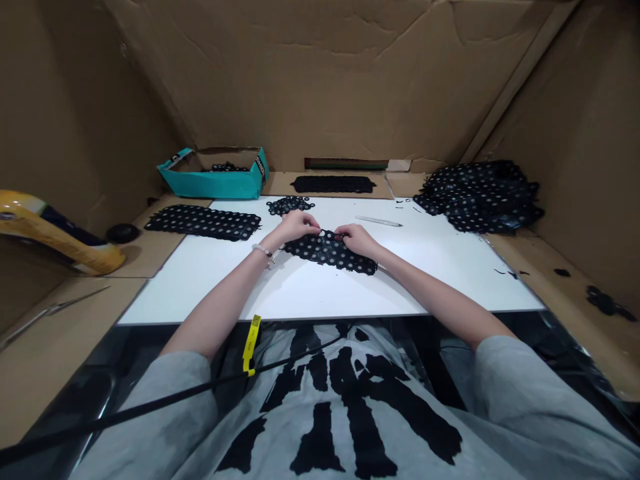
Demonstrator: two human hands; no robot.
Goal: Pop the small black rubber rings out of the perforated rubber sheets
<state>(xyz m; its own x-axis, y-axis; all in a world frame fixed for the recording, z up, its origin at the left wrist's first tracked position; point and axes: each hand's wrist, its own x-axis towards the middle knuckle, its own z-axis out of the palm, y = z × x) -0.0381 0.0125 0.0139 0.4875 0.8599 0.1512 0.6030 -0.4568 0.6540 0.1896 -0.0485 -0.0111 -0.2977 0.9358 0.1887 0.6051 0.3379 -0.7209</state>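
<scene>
A black sheet with rows of pale round spots [331,252] lies on the white board in front of me. My left hand [299,227] is at its upper left edge, thumb and fingers pinched together at the rim. My right hand [354,239] pinches the top edge of the same sheet, a little to the right. Between the fingertips a small pale gap shows at the edge. Just behind my left hand sits a small pile of black rings [290,205].
Another spotted sheet [204,221] lies left, a dark strip [333,184] behind. A teal box [213,184] stands back left, a heap of spotted sheets [480,197] back right. A white pen [379,221], tweezers [55,309] and a yellow bottle [60,233] are around. Cardboard walls [300,80] enclose the board.
</scene>
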